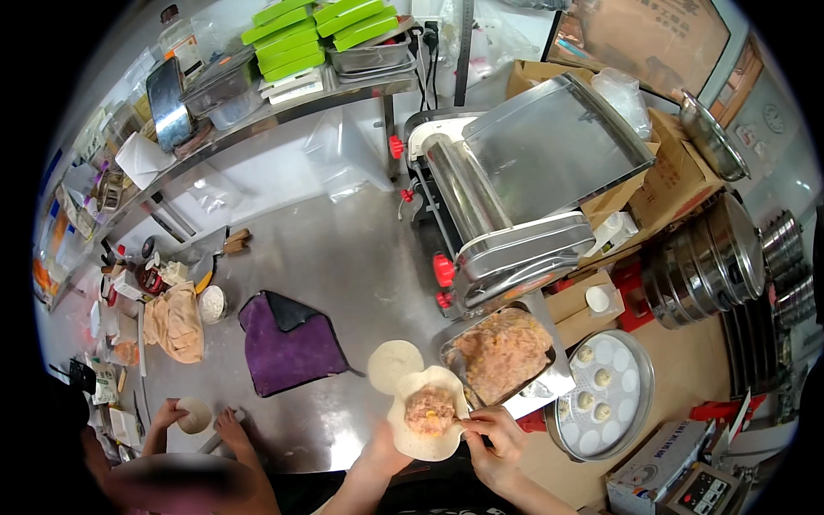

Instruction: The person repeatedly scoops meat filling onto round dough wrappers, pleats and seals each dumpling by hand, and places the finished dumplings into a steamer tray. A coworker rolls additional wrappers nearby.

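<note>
So there's this round dough wrapper (421, 449), floppy and wavy round the edge, up in the air near the front edge of the bench (343, 249), with a fat lump of pinkish meat filling (429, 412) sitting in the middle. It's right between the person's two hands. The left hand (386, 448) cups it from the left and underneath, kinda like a saucer, I'd guess because dough that soft would sag without a palm below. The right hand (493, 442) is at the right rim, fingers narrowed to a pinch on what looks like a thin stick (462, 421) reaching toward the meat, though it's too small to be sure. Just past the wrapper, a bare dough round (395, 366) lies flat on the bench, and the metal tray (450, 342) of meat mix (505, 354) sits to the right, probably parked there so the right hand's reach stays short. Further right and lower is a round steamer tray (647, 412) with a few small buns (602, 378) on it, spaced out, I reckon so they don't stick. Behind the meat there's a big roller machine (524, 249), and off left a purple cloth (287, 352).
</note>
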A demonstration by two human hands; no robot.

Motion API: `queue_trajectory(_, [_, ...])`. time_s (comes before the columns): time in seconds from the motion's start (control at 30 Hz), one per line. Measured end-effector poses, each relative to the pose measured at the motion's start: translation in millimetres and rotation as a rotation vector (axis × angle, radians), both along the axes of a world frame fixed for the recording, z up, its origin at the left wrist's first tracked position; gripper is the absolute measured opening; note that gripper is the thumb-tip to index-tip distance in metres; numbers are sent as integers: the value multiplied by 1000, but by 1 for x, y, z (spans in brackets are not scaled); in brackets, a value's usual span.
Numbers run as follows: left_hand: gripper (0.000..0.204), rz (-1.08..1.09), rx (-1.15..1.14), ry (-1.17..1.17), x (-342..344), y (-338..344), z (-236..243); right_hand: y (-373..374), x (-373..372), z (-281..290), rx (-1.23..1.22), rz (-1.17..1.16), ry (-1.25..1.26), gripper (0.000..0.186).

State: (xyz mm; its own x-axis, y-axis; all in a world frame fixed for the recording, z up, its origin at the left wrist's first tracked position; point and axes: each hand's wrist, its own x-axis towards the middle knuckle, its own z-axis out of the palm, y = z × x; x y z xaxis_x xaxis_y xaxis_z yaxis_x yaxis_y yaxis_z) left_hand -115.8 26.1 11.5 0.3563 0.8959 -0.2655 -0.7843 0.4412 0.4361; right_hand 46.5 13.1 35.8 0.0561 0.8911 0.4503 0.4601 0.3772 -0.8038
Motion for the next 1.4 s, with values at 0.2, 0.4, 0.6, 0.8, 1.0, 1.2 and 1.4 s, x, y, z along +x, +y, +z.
queue_trajectory(0.2, [65,-11,-79,341,5,-1,13,1,0,8,7,74,-48,27])
queue_trajectory(0.4, [53,0,-72,394,7,2,20,11,11,23,-79,152,-211,30])
queue_trajectory(0.6, [56,-59,37,348,2,7,24,16,14,31,-167,185,-188,31])
queue_trajectory(0.8, [54,-126,41,438,1,6,17,8,18,33,-167,257,-224,32])
queue_trajectory(1.0, [57,-98,25,447,2,7,27,18,20,44,-199,222,-238,34])
queue_trajectory(1.2, [57,-177,13,488,0,7,26,9,23,39,-145,277,-262,29])
queue_trajectory(1.4, [56,-145,18,486,2,7,27,5,23,36,-257,183,-216,24])
